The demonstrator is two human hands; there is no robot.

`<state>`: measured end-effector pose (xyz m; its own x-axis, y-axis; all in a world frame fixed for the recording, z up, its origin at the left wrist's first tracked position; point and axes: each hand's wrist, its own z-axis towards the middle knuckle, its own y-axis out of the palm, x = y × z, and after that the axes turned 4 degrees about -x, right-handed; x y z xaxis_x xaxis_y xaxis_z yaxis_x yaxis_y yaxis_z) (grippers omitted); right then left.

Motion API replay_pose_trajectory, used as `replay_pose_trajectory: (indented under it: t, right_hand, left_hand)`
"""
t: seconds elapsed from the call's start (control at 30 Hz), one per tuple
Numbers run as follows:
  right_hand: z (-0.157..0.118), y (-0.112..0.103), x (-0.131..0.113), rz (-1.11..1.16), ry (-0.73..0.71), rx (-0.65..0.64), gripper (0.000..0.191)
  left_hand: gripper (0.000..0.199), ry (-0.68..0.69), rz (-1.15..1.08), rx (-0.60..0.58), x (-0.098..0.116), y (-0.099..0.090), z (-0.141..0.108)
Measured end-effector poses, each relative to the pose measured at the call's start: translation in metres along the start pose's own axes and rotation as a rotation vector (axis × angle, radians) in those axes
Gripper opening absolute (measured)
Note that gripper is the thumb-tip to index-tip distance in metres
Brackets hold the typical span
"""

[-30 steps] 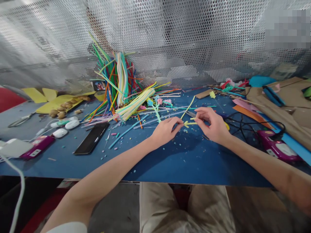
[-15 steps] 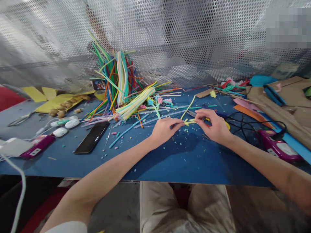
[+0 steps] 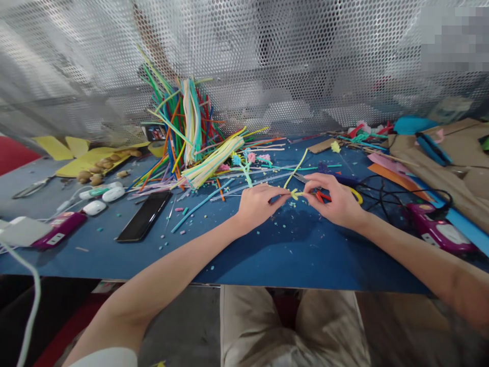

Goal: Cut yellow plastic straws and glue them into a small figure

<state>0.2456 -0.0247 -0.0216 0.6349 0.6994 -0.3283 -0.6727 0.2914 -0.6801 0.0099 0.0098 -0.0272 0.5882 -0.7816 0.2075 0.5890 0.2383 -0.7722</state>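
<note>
Between my two hands is a yellow pipe cleaner [image 3: 295, 194], bent into a small knotted shape. My left hand [image 3: 260, 205] pinches its left side between thumb and fingertips. From the right, my right hand [image 3: 333, 200] pinches the other side, its fingers closed. A loose yellow-green pipe cleaner end [image 3: 297, 168] sticks up behind the fingertips; whether it joins the held piece I cannot tell. Scissors [image 3: 358, 195] lie partly hidden behind my right hand. Just beyond my left hand is a small pipe cleaner flower stem [image 3: 247, 173] with blue and pink tips.
A large heap of coloured pipe cleaners [image 3: 191, 122] stands against the perforated metal panel [image 3: 305, 66]. A black phone [image 3: 144, 217] and a purple power strip [image 3: 61, 228] lie left. Cables, another purple power strip [image 3: 439, 230] and brown cardboard [image 3: 431, 171] are on the right. Small clippings dot the blue table.
My right hand has shifted slightly left, closer to my left hand, so less yellow pipe cleaner shows between them. More of the scissors' handle now shows by my right fingers.
</note>
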Motion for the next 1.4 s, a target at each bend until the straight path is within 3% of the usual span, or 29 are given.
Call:
replay_pose_trajectory:
  t: [0.5,0.87,1.13,1.4]
  right_hand:
    - [-0.001,0.004,0.002,0.007,-0.009,-0.08,0.038]
    - [-0.002,0.005,0.006,-0.019,-0.032,-0.09,0.032]
    - [0.001,-0.002,0.006,0.04,0.034,-0.107,0.052]
    - [-0.001,-0.003,0.006,0.069,0.11,-0.096,0.049]
  left_hand:
    - [0.022,0.043,0.048,-0.01,0.002,-0.003,0.0]
    - [0.022,0.054,0.045,-0.01,0.003,-0.004,0.0]
    - [0.021,0.031,0.044,-0.005,0.002,-0.005,0.001]
    - [0.025,0.044,0.029,0.007,-0.006,-0.001,0.001]
